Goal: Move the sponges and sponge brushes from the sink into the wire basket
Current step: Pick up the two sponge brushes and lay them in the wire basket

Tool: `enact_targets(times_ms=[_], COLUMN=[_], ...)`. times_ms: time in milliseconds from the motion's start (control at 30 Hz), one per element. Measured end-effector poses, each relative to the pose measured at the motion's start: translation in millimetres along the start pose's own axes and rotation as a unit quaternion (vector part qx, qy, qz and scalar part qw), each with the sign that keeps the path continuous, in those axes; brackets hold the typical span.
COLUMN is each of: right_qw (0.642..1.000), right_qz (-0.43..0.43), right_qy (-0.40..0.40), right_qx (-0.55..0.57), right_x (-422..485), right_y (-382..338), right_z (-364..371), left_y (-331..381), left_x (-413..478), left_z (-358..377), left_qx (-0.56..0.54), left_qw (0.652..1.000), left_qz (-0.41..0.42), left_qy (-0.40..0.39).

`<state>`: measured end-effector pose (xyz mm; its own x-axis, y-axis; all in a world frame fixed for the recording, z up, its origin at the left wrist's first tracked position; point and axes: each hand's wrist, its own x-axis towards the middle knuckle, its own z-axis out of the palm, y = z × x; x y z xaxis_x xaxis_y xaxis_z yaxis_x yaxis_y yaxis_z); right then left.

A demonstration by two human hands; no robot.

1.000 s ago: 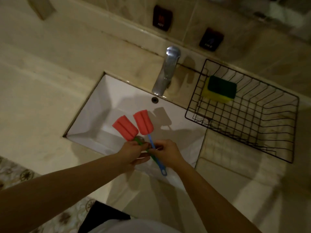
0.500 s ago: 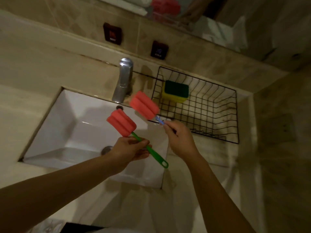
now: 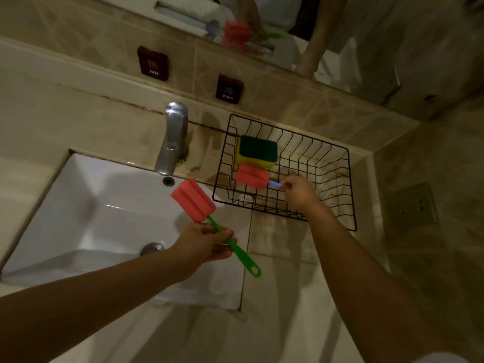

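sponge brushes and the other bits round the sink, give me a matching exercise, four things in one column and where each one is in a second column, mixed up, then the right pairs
Things
1. green-handled sponge brush
2. blue-handled sponge brush
3. green and yellow sponge
4. drain plug

Places
A. at the bottom of the sink
B. lying in the back left corner of the wire basket
C. held up over the sink in the left hand
D. head inside the basket, handle held by the right hand

Pairs: 1-C, 2-D, 3-B, 4-A
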<state>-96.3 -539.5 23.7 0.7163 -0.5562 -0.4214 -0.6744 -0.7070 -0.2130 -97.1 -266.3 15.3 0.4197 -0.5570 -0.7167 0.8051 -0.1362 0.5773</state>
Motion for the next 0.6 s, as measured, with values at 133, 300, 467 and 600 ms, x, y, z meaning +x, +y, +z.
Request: enact_targets(times_ms=[133, 300, 467, 600], right_qw=[0.998, 0.998, 0.990, 0.960], right_qz=[0.027, 0.022, 0.014, -0.056], right_qy=[-0.011, 0.041, 0.121, 0.197], right_qx=[-0.060, -0.051, 0.075, 0.189], right_x=[18.1, 30.8, 28.6, -8.7], right_y=[-6.1, -8.9, -15.3, -23.6], right_z=[11.7, 23.7, 28.8, 11.2], left_y=[-3.6, -8.6, -4.2, 6.8], left_x=[2.4, 3.4, 4.5, 5.8], left_z=[-5.1, -6.1, -2.2, 4.2], left_qx=[0.003, 0.016, 0.022, 0.027], left_qw=[1.000, 1.000, 1.000, 0.999], left_qz=[-0.005, -0.015, -0.008, 0.008], left_qy=[0.002, -0.002, -0.013, -0.018])
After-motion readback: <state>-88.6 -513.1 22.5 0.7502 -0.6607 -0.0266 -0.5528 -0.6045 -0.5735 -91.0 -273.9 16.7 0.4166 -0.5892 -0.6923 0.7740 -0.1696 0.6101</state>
